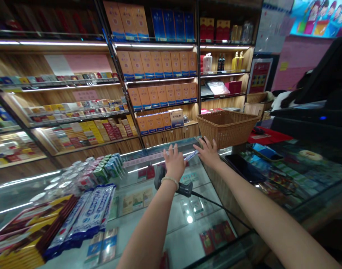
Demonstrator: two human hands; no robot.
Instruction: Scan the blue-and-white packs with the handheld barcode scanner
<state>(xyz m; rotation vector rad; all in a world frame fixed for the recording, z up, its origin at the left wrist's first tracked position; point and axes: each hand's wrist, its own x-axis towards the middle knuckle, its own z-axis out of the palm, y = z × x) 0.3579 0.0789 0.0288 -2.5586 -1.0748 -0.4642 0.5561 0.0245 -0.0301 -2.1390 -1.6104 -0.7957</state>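
Note:
Both bare hands reach out over the glass counter. My left hand [175, 163] has its fingers spread, palm down, with a beaded bracelet at the wrist. My right hand [209, 152] is close by on the right, fingers apart. Between them is a small blue-and-white wrapped packet [191, 155], its ends at or very near both hands; whether either one grips it is unclear. Under my left wrist a dark handheld scanner [185, 189] rests on the glass, partly covered, its cable running toward the lower right.
Blue-white wrapped bars [89, 211], yellow-brown packs [33, 235] and clear-lidded containers [63, 185] line the counter's left. A wicker basket [228, 129] stands beyond my right hand. A black phone [245, 168] and a dark monitor [325, 74] are rightward. Stocked shelves [159, 78] fill the back.

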